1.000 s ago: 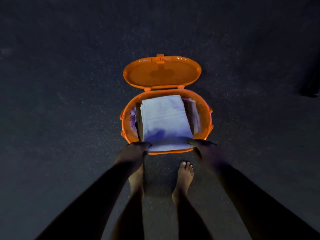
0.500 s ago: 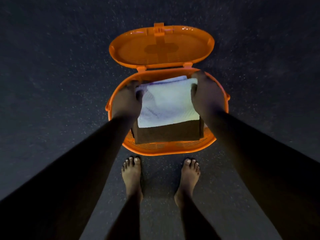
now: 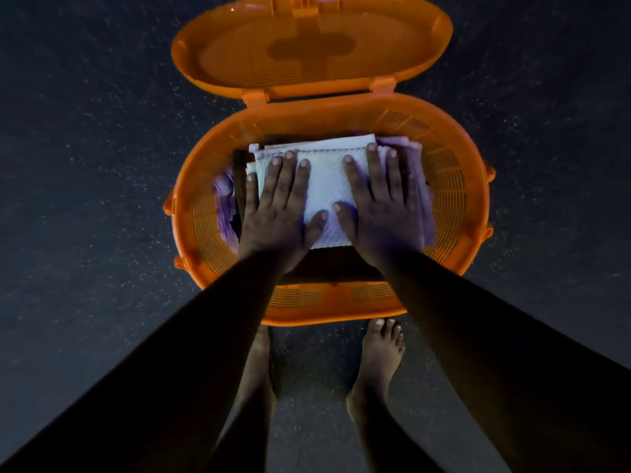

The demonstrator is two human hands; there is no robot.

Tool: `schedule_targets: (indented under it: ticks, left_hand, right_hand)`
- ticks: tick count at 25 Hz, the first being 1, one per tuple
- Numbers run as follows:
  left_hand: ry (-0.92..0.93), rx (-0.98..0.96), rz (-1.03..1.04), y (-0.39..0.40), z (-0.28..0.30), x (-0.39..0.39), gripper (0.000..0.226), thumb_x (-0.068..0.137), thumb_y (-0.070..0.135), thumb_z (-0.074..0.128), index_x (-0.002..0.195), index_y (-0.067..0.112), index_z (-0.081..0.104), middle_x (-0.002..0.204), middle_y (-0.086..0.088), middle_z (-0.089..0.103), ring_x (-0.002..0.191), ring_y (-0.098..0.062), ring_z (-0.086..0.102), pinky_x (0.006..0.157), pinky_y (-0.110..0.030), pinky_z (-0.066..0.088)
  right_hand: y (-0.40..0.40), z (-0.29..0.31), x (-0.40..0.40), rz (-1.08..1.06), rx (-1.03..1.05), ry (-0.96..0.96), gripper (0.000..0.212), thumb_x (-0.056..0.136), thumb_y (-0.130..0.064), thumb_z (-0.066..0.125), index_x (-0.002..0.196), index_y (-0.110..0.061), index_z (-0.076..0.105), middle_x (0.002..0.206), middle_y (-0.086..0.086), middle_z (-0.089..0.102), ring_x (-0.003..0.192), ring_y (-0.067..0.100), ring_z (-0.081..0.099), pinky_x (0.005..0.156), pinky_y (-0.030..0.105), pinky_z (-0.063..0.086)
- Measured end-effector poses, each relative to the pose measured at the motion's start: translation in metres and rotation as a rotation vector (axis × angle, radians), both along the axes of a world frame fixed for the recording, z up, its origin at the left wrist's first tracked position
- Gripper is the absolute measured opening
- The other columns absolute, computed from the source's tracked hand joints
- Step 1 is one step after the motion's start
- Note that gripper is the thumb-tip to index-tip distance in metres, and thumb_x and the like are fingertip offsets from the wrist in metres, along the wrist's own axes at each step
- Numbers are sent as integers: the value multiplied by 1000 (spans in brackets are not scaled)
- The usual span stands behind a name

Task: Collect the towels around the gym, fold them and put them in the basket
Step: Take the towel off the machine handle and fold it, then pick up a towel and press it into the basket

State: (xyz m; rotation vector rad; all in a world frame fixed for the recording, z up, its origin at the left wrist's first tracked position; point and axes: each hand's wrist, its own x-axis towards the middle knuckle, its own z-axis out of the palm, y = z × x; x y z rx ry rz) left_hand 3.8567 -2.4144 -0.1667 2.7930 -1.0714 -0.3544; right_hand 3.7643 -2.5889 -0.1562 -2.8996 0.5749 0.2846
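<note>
An orange plastic basket (image 3: 454, 199) stands on the dark floor with its hinged lid (image 3: 310, 42) swung open at the far side. Inside lies a folded white towel (image 3: 324, 179) on top of a dark brown towel (image 3: 327, 268) and purple cloth (image 3: 223, 196). My left hand (image 3: 278, 206) lies flat with straight fingers on the left half of the white towel. Over the towel's right half, my right hand (image 3: 379, 203) presses flat the same way. Neither hand curls round anything.
Dark speckled floor (image 3: 85, 165) surrounds the basket on all sides. My two bare feet (image 3: 379, 367) stand just in front of the basket's near rim.
The white towel went from being held over the basket down into it. Both hands let go of its edges and now lie flat on top. The camera has come closer.
</note>
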Motion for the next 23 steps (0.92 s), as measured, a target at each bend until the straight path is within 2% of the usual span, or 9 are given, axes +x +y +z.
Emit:
schedule_targets:
  ticks: [3,5,10,12,15,18,21,23]
  left_hand:
    - [-29,-17,-31,2,-23,4,80,101,61,38,161,10,23,169,-10,16,157,-27,13,123,-60,13]
    - [16,18,-32,-1,-11,6,80,102,62,35,162,11,20,169,-9,14,157,-26,11,123,-60,11]
    - [366,287,-32,-9,66,20,88,97,70,31,163,21,-2,171,-1,-9,157,-21,-8,125,-55,-1]
    - [440,365,-69,-14,126,25,92,94,74,27,163,20,-3,170,-5,-9,158,-25,-6,125,-56,-3]
    - [481,445,-138,-21,243,16,94,93,75,28,163,16,4,171,-10,-1,157,-32,-2,123,-60,3]
    - [552,418,-117,-23,351,-1,95,95,71,41,163,15,6,171,-11,5,157,-33,1,124,-57,10]
    - [514,417,-246,-25,451,-21,108,81,87,24,162,17,14,170,-11,13,155,-32,16,122,-57,18]
    - [480,426,-373,-27,503,-34,108,80,88,21,162,19,14,170,-8,10,156,-28,16,123,-53,17]
  right_hand:
    - [1,-22,3,-27,33,30,69,101,-60,33,162,-29,20,171,7,10,156,34,9,121,59,16]
    - [4,-14,-2,-9,45,47,69,102,-59,34,162,-28,21,170,8,11,156,34,11,121,60,18]
    - [-12,53,11,-60,290,294,72,100,-64,29,163,-30,14,171,4,-3,157,32,-1,121,63,14]
    - [-12,110,-2,-191,444,390,72,99,-67,27,161,-35,9,171,1,-9,157,27,-6,120,65,12]
    - [10,225,-45,-448,635,493,76,84,-72,8,153,-39,10,171,12,2,156,34,8,120,67,16]
    - [3,330,-65,-494,630,466,75,100,-64,28,163,-29,7,171,3,-2,157,27,3,122,62,15]
    - [5,439,-99,-633,603,381,77,100,-65,34,163,-28,8,171,2,2,158,24,2,122,58,13]
    - [27,497,-134,-739,599,322,78,100,-66,34,163,-27,9,171,2,3,158,23,2,122,59,13]
